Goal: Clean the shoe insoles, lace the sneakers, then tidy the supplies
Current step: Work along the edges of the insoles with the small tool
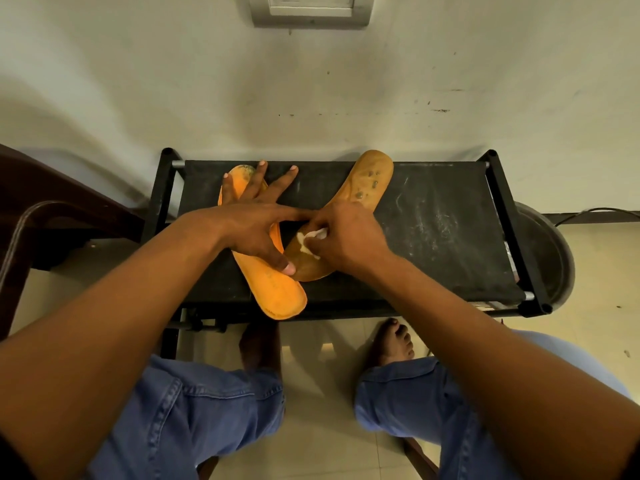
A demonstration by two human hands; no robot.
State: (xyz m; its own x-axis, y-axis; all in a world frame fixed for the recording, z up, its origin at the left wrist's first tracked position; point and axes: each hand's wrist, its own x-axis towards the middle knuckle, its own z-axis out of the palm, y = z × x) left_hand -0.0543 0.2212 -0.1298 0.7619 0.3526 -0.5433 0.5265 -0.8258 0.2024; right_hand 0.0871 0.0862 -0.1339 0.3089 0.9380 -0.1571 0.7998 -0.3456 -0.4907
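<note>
The person sits with both knees in blue jeans (pixel 194 410) at the near side, and bare feet (pixel 394 344) rest on the tiled floor (pixel 322 427) under the front edge of a black rack (pixel 433 237).

On the fabric top of the rack lie two insoles. The bright orange insole (pixel 277 292) lies near the front edge, its heel end reaching slightly over this edge, and it runs toward the back left corner. The brown insole (pixel 367 181) lies to the right of it, its heel touching the orange one near the middle, its toe going over the back edge. Dark spots are on its toe part.

The left hand (pixel 252 220) is open and flat: the fingers are spread over the far part of the orange insole, and the thumb presses at the place where the two insoles meet. The right hand (pixel 343 237) is closed around a small white cloth (pixel 310 240) and holds it against the heel part of the brown insole.

Behind the rack stands a pale, marked wall (pixel 346 98) with a switch plate (pixel 311 8) at the top. A dark round basin (pixel 543 258) is beside the right edge of the rack.
</note>
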